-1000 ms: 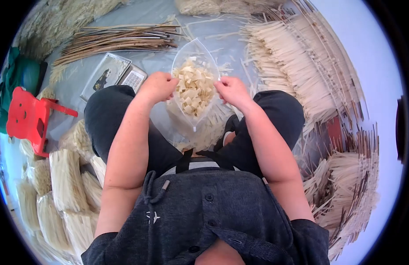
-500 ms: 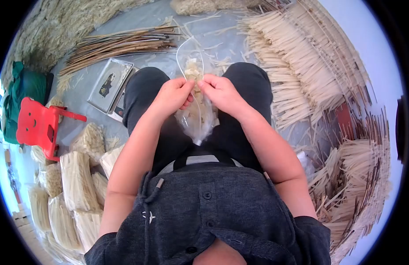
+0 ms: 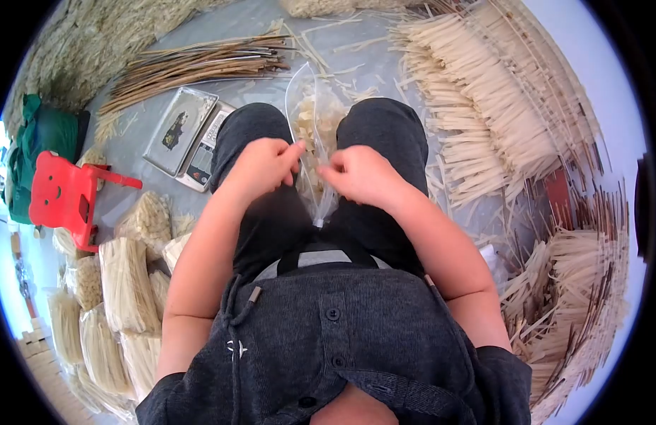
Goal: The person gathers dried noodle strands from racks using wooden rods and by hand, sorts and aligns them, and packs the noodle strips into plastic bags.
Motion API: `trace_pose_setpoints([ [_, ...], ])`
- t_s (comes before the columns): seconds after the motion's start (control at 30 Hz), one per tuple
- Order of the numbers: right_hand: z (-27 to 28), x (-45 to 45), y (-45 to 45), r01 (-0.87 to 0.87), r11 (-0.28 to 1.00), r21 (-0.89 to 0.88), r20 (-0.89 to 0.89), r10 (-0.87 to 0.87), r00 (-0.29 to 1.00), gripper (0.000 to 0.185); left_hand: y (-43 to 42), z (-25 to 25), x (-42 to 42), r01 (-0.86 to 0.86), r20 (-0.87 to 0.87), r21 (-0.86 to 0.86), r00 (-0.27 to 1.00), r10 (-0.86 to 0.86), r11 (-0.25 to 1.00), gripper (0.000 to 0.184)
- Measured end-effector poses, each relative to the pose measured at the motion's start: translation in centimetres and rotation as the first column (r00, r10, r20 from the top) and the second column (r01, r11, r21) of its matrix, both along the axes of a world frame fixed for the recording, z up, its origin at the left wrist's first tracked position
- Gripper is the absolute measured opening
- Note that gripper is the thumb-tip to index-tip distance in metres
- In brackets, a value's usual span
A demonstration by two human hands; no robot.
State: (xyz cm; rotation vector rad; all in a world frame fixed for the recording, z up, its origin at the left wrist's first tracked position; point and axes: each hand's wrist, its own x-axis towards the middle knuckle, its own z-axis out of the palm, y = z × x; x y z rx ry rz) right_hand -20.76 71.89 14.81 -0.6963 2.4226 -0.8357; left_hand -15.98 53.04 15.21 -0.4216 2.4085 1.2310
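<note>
A clear plastic bag [image 3: 315,117] with a white zip rim stands between the knees, its mouth narrowly parted. Pale cut pieces show through its side. My left hand [image 3: 266,168] pinches the left side of the rim with thumb and forefinger. On the other side, my right hand [image 3: 362,177] has curled fingers, with the thumb and forefinger at the right edge of the rim. The zip slider lies at the near end of the bag, below both hands. Part of the bag is hidden behind the fingers.
A scale [image 3: 181,133] lies beyond the left knee, near a bundle of brown sticks [image 3: 200,65]. A red bear-faced chair [image 3: 62,195] stands left, above bagged pale strips [image 3: 128,283]. Pale strips on sticks [image 3: 477,99] cover the right side.
The bag's mouth has narrowed from wide open, and the bag sits closer to the body. Both knees came inward. Lately the hands moved slightly apart after being close together.
</note>
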Motion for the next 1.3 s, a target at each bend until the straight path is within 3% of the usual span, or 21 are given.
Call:
trace_pose_setpoints([
  [0.07, 0.2, 0.7, 0.3, -0.156, 0.984, 0.090, 0.044, 0.152, 0.987, 0.035, 0.4, -1.2, 0.9, 0.039, 0.022, 0.004, 0.999, -0.039, 0.999, 0.035],
  [0.1, -0.8, 1.1, 0.2, -0.165, 0.985, -0.046, -0.061, 0.162, 0.985, 0.034, 0.6, -1.8, 1.3, 0.039, -0.036, 0.114, 0.999, -0.035, 0.993, 0.035],
  [0.13, -1.3, 1.0, 0.4, -0.165, 0.985, -0.046, -0.060, 0.162, 0.985, 0.034, 0.8, -2.0, 1.6, 0.044, -0.094, 0.223, 0.995, -0.024, 0.974, 0.035],
  [0.17, -1.5, 0.9, 0.5, -0.050, 0.971, -0.235, 0.212, 0.102, 0.972, 0.034, 1.0, -1.9, 1.8, -0.011, -0.085, 0.296, 0.996, 0.038, 0.955, 0.032],
  [0.2, -1.5, 0.9, 0.6, 0.111, 0.920, -0.377, 0.474, 0.089, 0.876, 0.034, 0.9, -2.0, 2.2, -0.011, -0.085, 0.296, 0.996, 0.038, 0.955, 0.032],
  [0.27, -0.9, 1.3, 1.1, 0.151, 0.915, -0.375, 0.500, 0.062, 0.864, 0.034, 0.2, -2.3, 3.3, -0.081, -0.037, 0.402, 0.994, 0.104, 0.912, 0.028],
  [0.33, -1.0, 2.1, 2.1, 0.192, 0.908, -0.371, 0.527, 0.036, 0.849, 0.034, 0.1, -0.9, 5.2, -0.072, 0.006, 0.370, 0.997, 0.075, 0.926, 0.025],
  [0.4, -1.7, 3.5, 3.0, -0.018, 0.966, -0.259, 0.195, 0.071, 0.978, 0.036, 0.3, -0.7, 6.9, -0.067, 0.057, 0.337, 0.997, 0.051, 0.939, 0.022],
  [0.47, -0.3, 5.5, 3.0, -0.074, 0.977, -0.200, 0.091, 0.094, 0.991, 0.041, 0.6, -1.3, 8.1, -0.021, -0.230, 0.242, 0.970, 0.078, 0.970, 0.017],
  [0.5, -0.4, 6.1, 2.8, -0.101, 0.982, -0.157, 0.035, 0.107, 0.994, 0.041, 0.6, -1.7, 8.0, 0.076, -0.473, 0.071, 0.881, -0.033, 0.995, 0.019],
  [0.53, -0.6, 6.6, 2.6, -0.125, 0.986, -0.114, -0.024, 0.123, 0.992, 0.042, 0.7, -1.6, 7.8, 0.076, -0.472, 0.072, 0.881, -0.033, 0.994, 0.019],
  [0.6, -1.4, 7.1, 2.3, -0.150, 0.986, -0.077, -0.059, 0.146, 0.988, 0.038, 0.9, -0.5, 7.0, 0.329, -0.628, -0.264, 0.655, -0.421, 0.906, 0.029],
  [0.63, -1.9, 7.4, 2.2, -0.156, 0.981, -0.112, -0.146, 0.139, 0.980, 0.034, 1.0, 0.6, 6.5, 0.433, -0.514, -0.353, 0.651, -0.559, 0.829, 0.031],
  [0.67, -2.4, 7.6, 2.2, -0.165, 0.975, -0.148, -0.231, 0.128, 0.964, 0.031, 0.7, 0.6, 6.0, 0.431, -0.516, -0.356, 0.650, -0.558, 0.829, 0.031],
  [0.7, -2.7, 7.7, 2.2, -0.166, 0.975, -0.149, -0.234, 0.128, 0.964, 0.031, 0.4, 0.4, 5.4, 0.459, -0.528, -0.418, 0.580, -0.621, 0.784, 0.028],
  [0.77, -3.2, 7.8, 2.5, -0.180, 0.968, -0.173, -0.415, 0.094, 0.905, 0.019, -0.2, -0.4, 4.2, 0.496, -0.532, -0.513, 0.456, -0.713, 0.700, 0.020],
  [0.87, -3.3, 7.8, 2.8, -0.163, 0.939, -0.303, -0.443, 0.013, 0.896, 0.014, -0.8, -1.2, 3.3, 0.582, -0.550, -0.365, 0.496, -0.673, 0.727, 0.016],
  [1.0, -3.9, 7.9, 2.9, -0.133, 0.905, -0.405, -0.428, -0.059, 0.902, 0.010, -1.1, -2.1, 2.9, 0.578, -0.579, -0.307, 0.517, -0.630, 0.756, 0.010],
  [1.07, -4.0, 8.1, 2.8, -0.026, 0.881, -0.472, -0.299, -0.132, 0.945, 0.009, -1.0, -2.4, 2.8, 0.580, -0.600, -0.280, 0.517, -0.611, 0.765, 0.009],
  [1.23, -4.1, 8.0, 2.7, -0.017, 0.880, -0.476, -0.298, -0.143, 0.944, 0.009, -0.5, -2.2, 2.8, 0.579, -0.615, -0.258, 0.519, -0.594, 0.773, 0.009],
  [1.3, -4.0, 7.9, 2.7, 0.006, 0.881, -0.473, -0.304, -0.169, 0.938, 0.009, -0.3, -1.7, 2.9, 0.555, -0.542, -0.256, 0.595, -0.593, 0.791, 0.013],
])
